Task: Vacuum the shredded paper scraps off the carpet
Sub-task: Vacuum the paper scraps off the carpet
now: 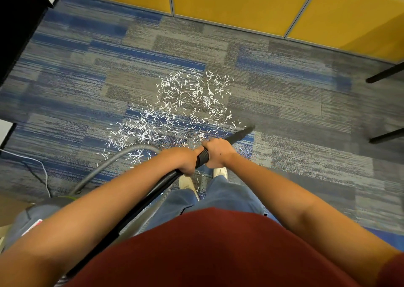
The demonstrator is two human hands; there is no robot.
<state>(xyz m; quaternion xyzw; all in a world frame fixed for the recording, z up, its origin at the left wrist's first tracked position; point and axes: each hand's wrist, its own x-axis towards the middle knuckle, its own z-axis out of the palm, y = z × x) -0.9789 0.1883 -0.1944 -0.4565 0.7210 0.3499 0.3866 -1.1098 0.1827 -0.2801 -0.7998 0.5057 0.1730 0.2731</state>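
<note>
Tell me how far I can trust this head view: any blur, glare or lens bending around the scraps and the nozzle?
Head view: light is even, with no glare; the paper scraps are sharp at centre; the nozzle looks slightly smeared at its tip; the wide lens bows the yellow panels along the top; the red shirt at the bottom looms large and soft.

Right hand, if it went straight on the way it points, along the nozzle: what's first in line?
Likely bare carpet just past the nozzle tip. The right hand aims right of the scraps; only strays lie near that line. Depth unclear.
</note>
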